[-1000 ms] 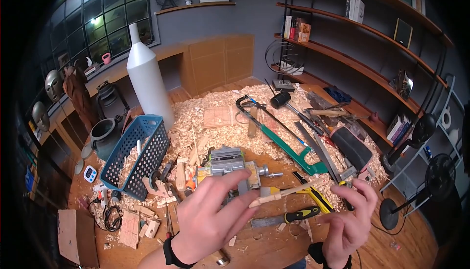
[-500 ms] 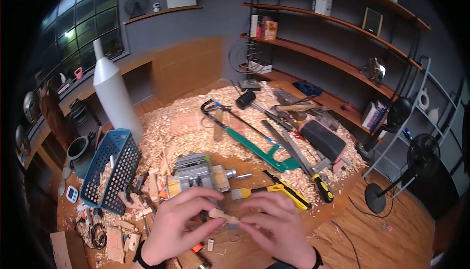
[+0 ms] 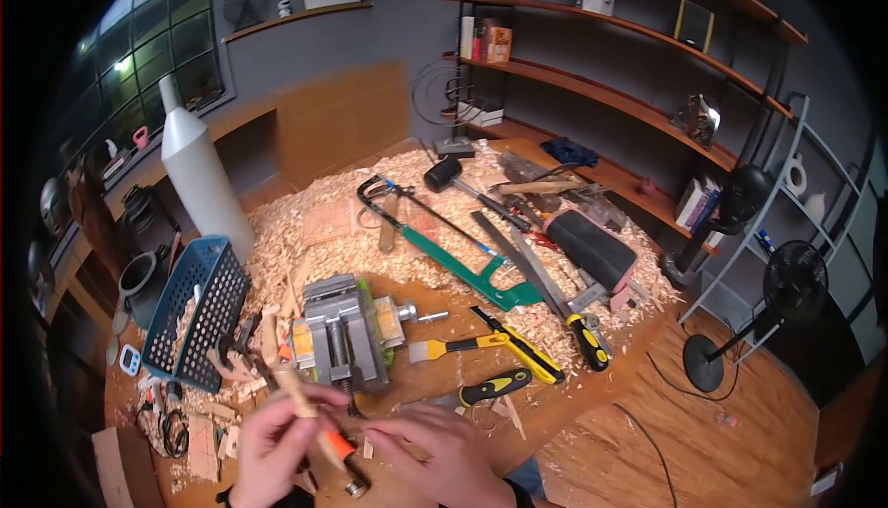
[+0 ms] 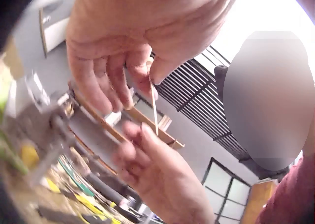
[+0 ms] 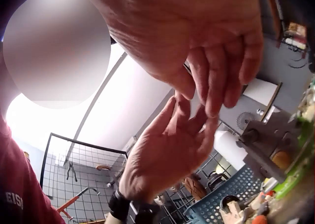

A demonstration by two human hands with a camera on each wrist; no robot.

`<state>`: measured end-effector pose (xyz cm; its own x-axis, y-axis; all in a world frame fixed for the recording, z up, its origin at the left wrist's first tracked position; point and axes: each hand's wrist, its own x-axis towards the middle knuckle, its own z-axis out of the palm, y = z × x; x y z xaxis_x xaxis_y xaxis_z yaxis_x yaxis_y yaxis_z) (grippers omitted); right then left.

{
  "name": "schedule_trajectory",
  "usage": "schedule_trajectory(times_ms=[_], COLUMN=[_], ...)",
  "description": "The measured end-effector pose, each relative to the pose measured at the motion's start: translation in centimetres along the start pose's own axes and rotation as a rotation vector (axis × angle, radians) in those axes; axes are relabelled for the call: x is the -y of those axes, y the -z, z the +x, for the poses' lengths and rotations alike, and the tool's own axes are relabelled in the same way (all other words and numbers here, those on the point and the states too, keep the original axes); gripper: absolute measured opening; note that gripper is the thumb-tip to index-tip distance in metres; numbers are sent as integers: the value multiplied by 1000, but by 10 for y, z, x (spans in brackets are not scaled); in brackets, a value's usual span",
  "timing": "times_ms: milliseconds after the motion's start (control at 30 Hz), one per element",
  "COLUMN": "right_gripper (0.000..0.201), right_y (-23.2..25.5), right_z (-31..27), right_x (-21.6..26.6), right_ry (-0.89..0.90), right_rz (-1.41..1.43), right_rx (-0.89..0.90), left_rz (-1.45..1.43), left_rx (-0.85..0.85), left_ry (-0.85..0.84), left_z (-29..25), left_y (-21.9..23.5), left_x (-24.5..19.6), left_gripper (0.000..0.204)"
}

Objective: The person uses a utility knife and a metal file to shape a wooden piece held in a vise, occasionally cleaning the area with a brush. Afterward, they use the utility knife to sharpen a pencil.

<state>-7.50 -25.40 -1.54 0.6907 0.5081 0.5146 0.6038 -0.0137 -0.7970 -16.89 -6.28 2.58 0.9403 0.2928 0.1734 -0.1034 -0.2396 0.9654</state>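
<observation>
My left hand (image 3: 277,443) pinches a slim carved wooden stick (image 3: 301,397) between thumb and fingers, low over the near side of the bench. The stick is pale and thicker toward its upper end. In the left wrist view, the thin wooden stick (image 4: 154,111) points down from the left hand (image 4: 133,47) toward the fingertips of the right hand (image 4: 162,175). My right hand (image 3: 439,452) is close on the right, its fingers loosely bent. In the right wrist view, the right hand (image 5: 206,52) hangs over the left hand (image 5: 167,150), and the stick is mostly hidden.
Just beyond the hands is a metal vise (image 3: 342,332). To the right lie a brush (image 3: 453,346), a yellow-black cutter (image 3: 532,355), a black-yellow handled tool (image 3: 495,386) and a green hacksaw (image 3: 453,263). A blue basket (image 3: 199,314) stands left, amid wood shavings (image 3: 314,221).
My hands have moved down toward the near bench edge. Both had fingers on the wooden piece half a second ago; now the left holds it more upright and the right has drawn aside. The view shifted rightward.
</observation>
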Motion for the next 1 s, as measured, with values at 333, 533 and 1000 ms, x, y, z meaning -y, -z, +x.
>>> schedule_trajectory(times_ms=[333, 533, 1000], right_gripper=[58, 37, 54], right_y=[34, 60, 80], right_z=[-31, -36, -34], right_x=[-21, -28, -44], right_ry=[46, -71, -186], right_rz=[-428, -421, -594], right_rx=[155, 33, 25], left_rz=[497, 641, 638], left_rx=[-148, -189, -138], left_ry=[103, 123, 82], left_z=[-50, -73, -62], left_y=[65, 80, 67], left_x=[13, 22, 30], left_gripper=[14, 16, 14])
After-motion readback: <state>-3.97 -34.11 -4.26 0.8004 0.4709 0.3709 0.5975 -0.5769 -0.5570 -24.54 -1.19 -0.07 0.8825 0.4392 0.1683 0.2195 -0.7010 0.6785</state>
